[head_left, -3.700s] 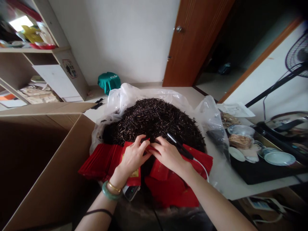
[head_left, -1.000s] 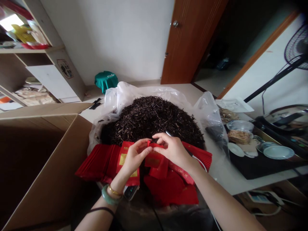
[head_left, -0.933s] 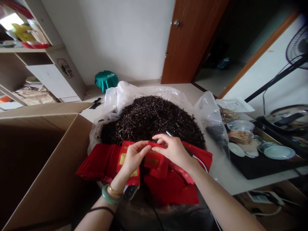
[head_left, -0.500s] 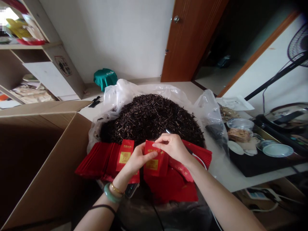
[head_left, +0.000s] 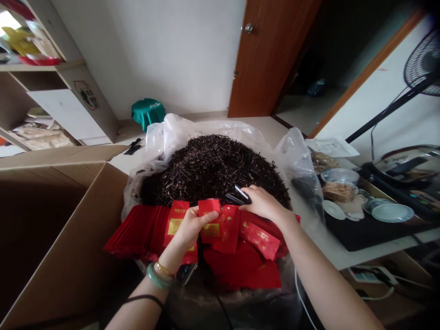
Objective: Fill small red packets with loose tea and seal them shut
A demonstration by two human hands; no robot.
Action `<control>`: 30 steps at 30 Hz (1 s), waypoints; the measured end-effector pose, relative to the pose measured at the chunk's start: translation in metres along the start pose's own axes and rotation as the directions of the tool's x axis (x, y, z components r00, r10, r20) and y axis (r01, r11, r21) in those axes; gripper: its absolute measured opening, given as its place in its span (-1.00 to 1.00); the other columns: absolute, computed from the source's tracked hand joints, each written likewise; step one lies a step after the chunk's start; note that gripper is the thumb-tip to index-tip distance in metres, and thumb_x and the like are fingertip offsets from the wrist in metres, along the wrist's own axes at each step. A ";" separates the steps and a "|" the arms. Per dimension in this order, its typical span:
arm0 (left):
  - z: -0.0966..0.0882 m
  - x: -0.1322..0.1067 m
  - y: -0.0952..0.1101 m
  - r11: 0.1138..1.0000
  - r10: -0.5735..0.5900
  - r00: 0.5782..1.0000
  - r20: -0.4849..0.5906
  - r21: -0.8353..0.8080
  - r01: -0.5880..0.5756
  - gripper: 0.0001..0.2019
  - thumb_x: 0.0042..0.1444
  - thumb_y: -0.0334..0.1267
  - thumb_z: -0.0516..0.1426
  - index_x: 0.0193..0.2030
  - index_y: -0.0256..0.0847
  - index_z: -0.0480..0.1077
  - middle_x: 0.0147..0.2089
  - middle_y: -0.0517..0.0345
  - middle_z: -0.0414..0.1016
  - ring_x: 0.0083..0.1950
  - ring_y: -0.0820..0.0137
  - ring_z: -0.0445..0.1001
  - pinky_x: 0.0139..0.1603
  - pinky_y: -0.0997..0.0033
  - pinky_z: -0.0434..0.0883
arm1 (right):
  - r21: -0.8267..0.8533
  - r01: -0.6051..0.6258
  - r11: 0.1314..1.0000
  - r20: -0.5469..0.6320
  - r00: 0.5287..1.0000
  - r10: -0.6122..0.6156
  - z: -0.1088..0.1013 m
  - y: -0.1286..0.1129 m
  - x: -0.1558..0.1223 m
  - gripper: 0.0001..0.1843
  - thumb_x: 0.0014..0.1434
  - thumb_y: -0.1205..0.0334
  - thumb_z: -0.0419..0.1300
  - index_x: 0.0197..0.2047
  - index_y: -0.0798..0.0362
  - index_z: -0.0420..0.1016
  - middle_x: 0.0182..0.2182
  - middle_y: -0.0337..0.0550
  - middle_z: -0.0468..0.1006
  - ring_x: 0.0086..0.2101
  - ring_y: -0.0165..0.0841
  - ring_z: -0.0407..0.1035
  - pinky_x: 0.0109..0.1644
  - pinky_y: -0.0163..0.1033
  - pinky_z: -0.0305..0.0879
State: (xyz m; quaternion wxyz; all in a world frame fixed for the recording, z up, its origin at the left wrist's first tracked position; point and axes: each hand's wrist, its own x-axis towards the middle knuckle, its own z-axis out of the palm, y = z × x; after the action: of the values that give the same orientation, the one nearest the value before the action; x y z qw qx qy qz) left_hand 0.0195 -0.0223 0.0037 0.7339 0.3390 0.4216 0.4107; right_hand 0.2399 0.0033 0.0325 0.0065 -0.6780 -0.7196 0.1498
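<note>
My left hand [head_left: 193, 225] pinches a small red tea packet [head_left: 210, 231] with a gold label, its top edge upright. Close to its right, my right hand [head_left: 263, 203] is wrapped round a black handheld bag sealer [head_left: 239, 197], whose two jaws stand apart near the packet's top corner. More red packets lie fanned at the left [head_left: 132, 229], and a single one [head_left: 259, 238] rests under my right hand. Behind both hands rises a heap of dark loose tea leaves [head_left: 216, 169]. Part of a small device [head_left: 186, 273] shows below my left wrist.
A clear plastic bag [head_left: 249, 130] surrounds the tea. At the left stands an open cardboard box [head_left: 68, 243]. On the right, a table holds dishes [head_left: 392, 213] and a black mat [head_left: 357, 236]. A white cable [head_left: 300, 293] hangs beside my right forearm.
My right hand has left the packet's top and moved right, and now grips the bag sealer. My left hand still holds the packet, slightly further left.
</note>
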 end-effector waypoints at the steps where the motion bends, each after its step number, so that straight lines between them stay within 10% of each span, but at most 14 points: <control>1: 0.000 0.000 0.000 1.000 0.003 1.000 -0.001 0.003 -0.003 -0.59 -0.36 -0.12 0.45 -0.36 -0.31 0.57 -0.37 0.04 0.64 -0.34 0.27 0.58 -0.17 0.30 0.47 | -0.054 -0.023 0.998 0.030 0.999 0.024 0.003 -0.002 0.000 -0.44 0.06 0.16 0.32 0.13 0.10 0.38 0.02 0.12 0.45 0.04 -0.07 0.36 0.05 -0.12 0.29; 20: -0.004 0.000 -0.002 0.999 0.053 0.998 0.017 0.012 -0.053 -0.63 -0.31 -0.11 0.43 -0.39 -0.31 0.57 -0.40 0.06 0.64 -0.39 0.31 0.57 -0.23 0.33 0.49 | -0.149 -0.191 0.970 -0.091 0.980 0.179 -0.002 0.000 0.007 -0.62 0.07 0.26 0.14 -0.01 0.13 0.39 -0.15 0.09 0.57 -0.21 -0.07 0.52 -0.22 -0.14 0.35; 24: -0.003 -0.001 -0.001 0.996 0.078 0.997 0.017 0.040 -0.078 -0.64 -0.31 -0.10 0.43 -0.39 -0.29 0.57 -0.39 0.08 0.64 -0.37 0.32 0.57 -0.20 0.35 0.47 | 0.188 0.017 0.982 -0.190 0.982 0.020 -0.016 0.019 -0.001 -0.49 0.05 0.24 0.21 0.10 0.10 0.40 -0.15 -0.01 0.62 -0.17 -0.13 0.52 -0.10 -0.14 0.40; 30: 0.000 -0.003 0.001 0.988 0.078 0.994 0.078 0.125 -0.087 -0.62 -0.29 -0.06 0.42 -0.37 -0.28 0.59 -0.33 0.06 0.65 -0.30 0.27 0.57 -0.14 0.31 0.46 | 0.533 0.358 0.767 -0.180 0.933 -0.310 -0.029 -0.002 -0.028 -0.39 0.05 0.16 0.28 0.19 0.02 0.39 0.08 -0.08 0.52 0.02 -0.17 0.45 0.09 -0.11 0.37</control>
State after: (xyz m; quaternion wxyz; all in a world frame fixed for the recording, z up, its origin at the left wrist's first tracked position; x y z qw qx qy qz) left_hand 0.0178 -0.0247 0.0060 0.7078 0.4174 0.4058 0.4003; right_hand 0.2468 -0.0180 0.0660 0.2597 -0.5129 -0.7524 0.3216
